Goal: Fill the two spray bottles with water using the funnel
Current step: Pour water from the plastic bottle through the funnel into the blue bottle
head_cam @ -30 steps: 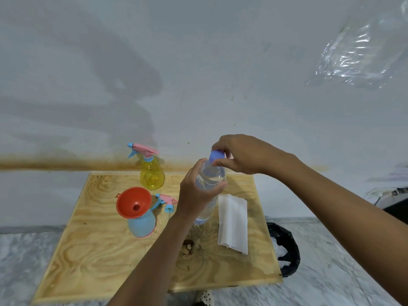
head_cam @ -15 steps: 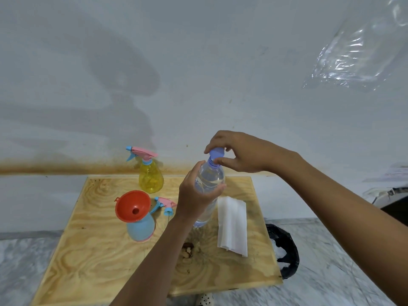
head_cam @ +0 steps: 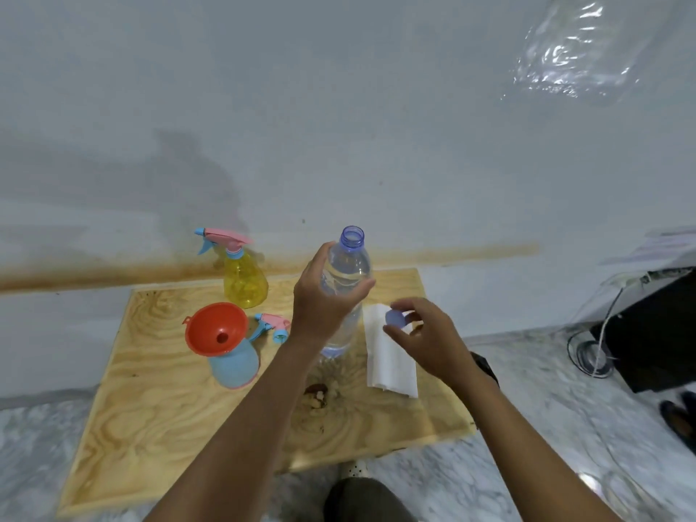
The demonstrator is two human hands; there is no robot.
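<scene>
The left hand (head_cam: 324, 295) is gripping the clear water bottle (head_cam: 348, 269) around its upper body, fingers and thumb curling round it, and is holding it upright over the middle of the wooden board (head_cam: 150, 427), toward the far edge. The bottle's mouth is standing open and water is showing inside; whether its base is touching the board I cannot tell, since the wrist is covering part of it. The right hand (head_cam: 425, 337) is hovering just to the right of the bottle, pinching the blue cap (head_cam: 394, 319) between thumb and curled fingertips, above the far end of a folded white paper towel (head_cam: 391, 367) that is lying along the board's right side.

The yellow spray bottle (head_cam: 244, 284) is standing at the far edge, left of the middle, wearing its pink and blue trigger head with the nozzle pointing left. The blue spray bottle (head_cam: 235, 365) is standing nearer the person, in the left half of the board, with the orange funnel (head_cam: 215, 327) sitting in its neck and tilting toward the camera. Its loose trigger head (head_cam: 273, 325) is lying on the board just beside it, between it and the left wrist.

A clear plastic bag (head_cam: 572, 50) is hanging against the wall at the upper right
</scene>
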